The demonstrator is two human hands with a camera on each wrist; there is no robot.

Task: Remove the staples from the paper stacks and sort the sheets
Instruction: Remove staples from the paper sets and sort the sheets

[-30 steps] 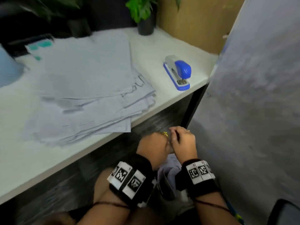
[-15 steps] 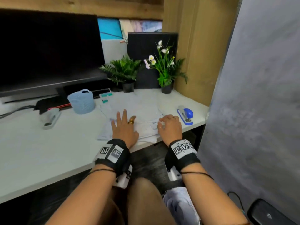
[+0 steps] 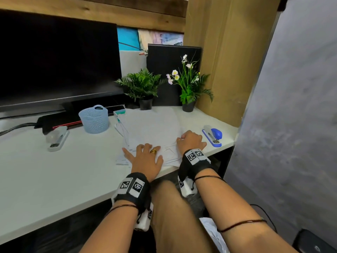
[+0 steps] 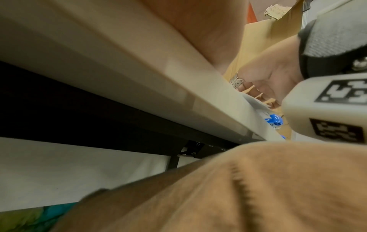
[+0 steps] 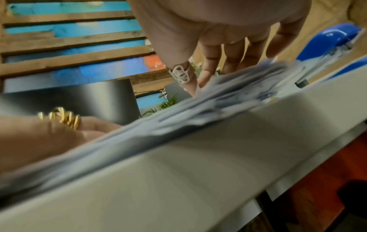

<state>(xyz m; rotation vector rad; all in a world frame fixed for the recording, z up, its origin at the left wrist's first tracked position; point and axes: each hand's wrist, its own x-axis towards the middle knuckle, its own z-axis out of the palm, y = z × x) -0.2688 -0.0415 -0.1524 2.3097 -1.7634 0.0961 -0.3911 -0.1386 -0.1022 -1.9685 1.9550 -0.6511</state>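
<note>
Resting on the loose paper stack [image 3: 155,128] at the white desk's [image 3: 54,170] near edge: left hand [image 3: 145,157] flat, fingers spread; right hand [image 3: 191,141] palm down, fingers bent onto the sheets. Blue stapler [image 3: 213,135] lies just right of the right hand.

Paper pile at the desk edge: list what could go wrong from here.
1. The paper pile is loose and fanned, its near sheets lying at the desk's front edge; a push from the left hand or right hand could slide some off.
2. The blue stapler sits near the desk's right corner, close to the right hand; a sideways sweep might knock it off.
</note>
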